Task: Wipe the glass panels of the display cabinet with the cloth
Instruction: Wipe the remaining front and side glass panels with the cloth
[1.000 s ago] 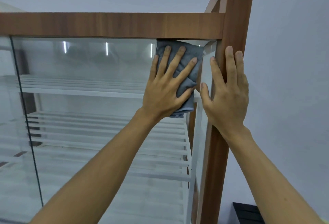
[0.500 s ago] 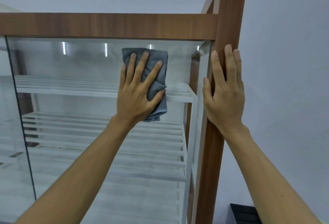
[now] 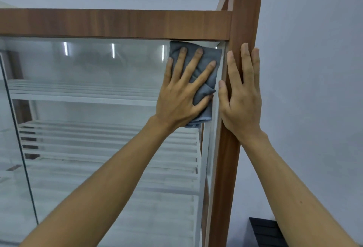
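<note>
one view on record: a wide-angle camera worn on the person's head. it faces forward onto the upper right corner of the display cabinet point(image 3: 225, 168), nearly square to the front glass panel point(image 3: 98, 89) and close to it: the outstretched arms reach it. the top rail point(image 3: 117, 24) crosses the upper part of the frame. the corner post point(image 3: 245, 21) stands right of centre and leans in the frame. both forearms enter from the bottom edge, and the left hand point(image 3: 182, 97) and right hand point(image 3: 240, 97) sit side by side near mid-frame. the wall point(image 3: 314, 70) fills the right side and the strip above the rail. a dark object point(image 3: 263, 231) shows at the lower right, cut by the frame edge.
</note>
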Demonstrator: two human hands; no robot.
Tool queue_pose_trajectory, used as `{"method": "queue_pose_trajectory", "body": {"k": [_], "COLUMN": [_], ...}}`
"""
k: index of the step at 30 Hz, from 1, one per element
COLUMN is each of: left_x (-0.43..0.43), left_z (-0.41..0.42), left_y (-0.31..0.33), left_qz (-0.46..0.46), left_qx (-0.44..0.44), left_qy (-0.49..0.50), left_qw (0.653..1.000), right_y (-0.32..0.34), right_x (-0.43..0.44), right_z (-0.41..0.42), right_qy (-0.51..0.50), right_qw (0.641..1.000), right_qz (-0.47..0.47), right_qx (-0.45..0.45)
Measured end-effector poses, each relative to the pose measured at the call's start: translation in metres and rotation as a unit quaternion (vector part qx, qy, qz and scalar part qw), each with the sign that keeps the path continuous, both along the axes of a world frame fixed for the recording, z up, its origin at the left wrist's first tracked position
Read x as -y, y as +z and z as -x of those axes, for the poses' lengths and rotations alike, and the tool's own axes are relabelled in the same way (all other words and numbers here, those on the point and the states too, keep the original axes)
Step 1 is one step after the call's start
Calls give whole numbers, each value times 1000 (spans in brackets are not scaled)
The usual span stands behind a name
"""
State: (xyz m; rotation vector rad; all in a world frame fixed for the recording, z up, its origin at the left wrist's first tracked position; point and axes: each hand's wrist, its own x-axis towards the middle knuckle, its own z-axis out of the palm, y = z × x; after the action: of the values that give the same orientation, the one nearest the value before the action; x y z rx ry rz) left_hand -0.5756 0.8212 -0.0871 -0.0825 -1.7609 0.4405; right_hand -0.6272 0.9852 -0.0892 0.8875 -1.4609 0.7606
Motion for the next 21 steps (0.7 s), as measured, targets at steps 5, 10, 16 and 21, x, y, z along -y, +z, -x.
{"method": "queue_pose_trajectory", "body": {"k": [5, 10, 16, 21], "left_x": [7, 40, 88, 85], "left_z": [-5, -24, -52, -49], "left_y": [-19, -41, -44, -21], "left_qz": [40, -8, -128, -157], "left_qx": [22, 12, -54, -65], "left_qy": [7, 10, 21, 8], "left_qw": [999, 1000, 990, 985], "right_y": [-2, -3, -2, -2], "right_x": [0, 0, 1, 2], "right_z": [3, 2, 1, 2], "right_qy": [8, 15, 21, 22], "right_qw": [1000, 1000, 1000, 1000], "right_qz": [4, 7, 15, 10], "right_qx": [-3, 2, -8, -14]}}
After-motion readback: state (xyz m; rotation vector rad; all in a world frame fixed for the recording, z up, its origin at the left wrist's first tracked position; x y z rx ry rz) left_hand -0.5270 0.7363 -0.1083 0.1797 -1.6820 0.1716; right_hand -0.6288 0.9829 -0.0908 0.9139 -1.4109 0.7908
